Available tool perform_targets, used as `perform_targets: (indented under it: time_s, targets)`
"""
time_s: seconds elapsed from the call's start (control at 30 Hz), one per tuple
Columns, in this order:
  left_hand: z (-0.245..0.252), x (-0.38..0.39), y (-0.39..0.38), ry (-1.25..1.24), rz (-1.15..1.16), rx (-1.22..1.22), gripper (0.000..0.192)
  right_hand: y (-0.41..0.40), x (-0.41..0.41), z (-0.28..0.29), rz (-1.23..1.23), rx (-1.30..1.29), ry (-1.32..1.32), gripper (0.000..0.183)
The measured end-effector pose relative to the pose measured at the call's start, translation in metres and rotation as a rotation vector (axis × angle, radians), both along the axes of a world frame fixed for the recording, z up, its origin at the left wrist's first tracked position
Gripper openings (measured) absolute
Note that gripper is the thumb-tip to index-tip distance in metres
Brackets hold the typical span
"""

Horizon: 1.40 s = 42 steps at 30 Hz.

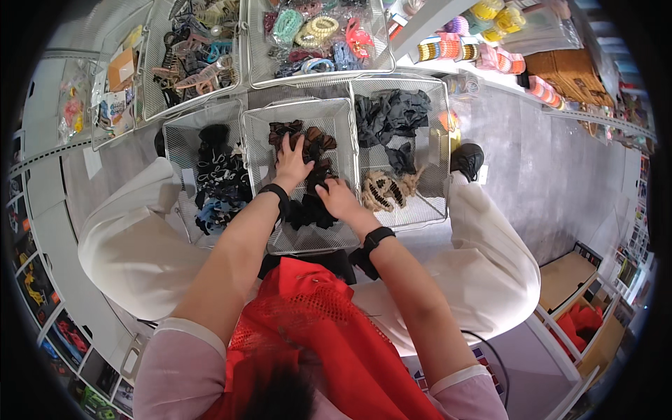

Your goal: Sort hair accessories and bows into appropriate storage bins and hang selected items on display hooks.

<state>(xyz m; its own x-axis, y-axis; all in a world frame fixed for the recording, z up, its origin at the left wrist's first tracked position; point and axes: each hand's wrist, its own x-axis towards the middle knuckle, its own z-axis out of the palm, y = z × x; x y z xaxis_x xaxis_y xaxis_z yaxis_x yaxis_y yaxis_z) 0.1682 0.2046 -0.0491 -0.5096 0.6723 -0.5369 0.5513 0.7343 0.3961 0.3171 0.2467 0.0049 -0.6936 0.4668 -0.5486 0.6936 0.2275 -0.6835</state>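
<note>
Both hands reach into the middle wire mesh basket [302, 113] in front of me. My left hand [293, 161] rests on dark brown fabric hair scrunchies [284, 129], its fingers spread apart. Lower and to the right, my right hand [340, 199] touches the dark scrunchies near the basket's right wall. Its fingertips are partly hidden, and whether they pinch anything is unclear. More brown scrunchies [321, 139] lie right of my left fingers. Black scrunchies [310, 212] are bunched at the near end, below both hands.
The left basket [181, 126] holds black and blue hair accessories [223, 178]. In the right basket [441, 100] are dark grey scrunchies [394, 113] and beige ones [386, 190]. Behind stand baskets of hair claws [202, 58] and bagged hair ties [320, 37]. My knees flank the baskets.
</note>
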Motion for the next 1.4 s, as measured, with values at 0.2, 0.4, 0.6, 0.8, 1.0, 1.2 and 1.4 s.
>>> perform_targets:
  time_s: [0.2, 0.4, 0.6, 0.8, 1.0, 1.2, 1.4]
  targets:
    - [0.009, 0.039, 0.031, -0.037, -0.352, -0.246, 0.063, -0.020, 0.002, -0.032, -0.049, -0.009, -0.222, 0.045]
    - [-0.004, 0.024, 0.024, 0.048, -0.490, -0.068, 0.046, -0.030, -0.002, -0.058, -0.097, -0.035, -0.317, 0.052]
    - [0.000, -0.020, -0.001, -0.125, -0.179, 0.078, 0.040, -0.019, -0.023, -0.067, -0.303, -0.081, -0.112, 0.054]
    - [0.028, -0.035, -0.015, -0.221, -0.021, 0.326, 0.042, -0.014, -0.038, -0.084, -0.454, -0.370, 0.087, 0.047]
    - [0.058, -0.051, -0.010, -0.872, 0.740, 0.269, 0.043, 0.027, -0.046, -0.050, -0.622, -0.618, 0.261, 0.026]
    - [0.106, -0.071, -0.020, -1.351, 0.712, 0.352, 0.034, 0.081, -0.053, 0.020, -0.691, -0.771, 0.560, 0.021]
    - [0.189, -0.096, -0.021, -1.460, 0.485, 0.381, 0.043, 0.080, -0.055, 0.109, -0.886, -1.212, 0.749, 0.034]
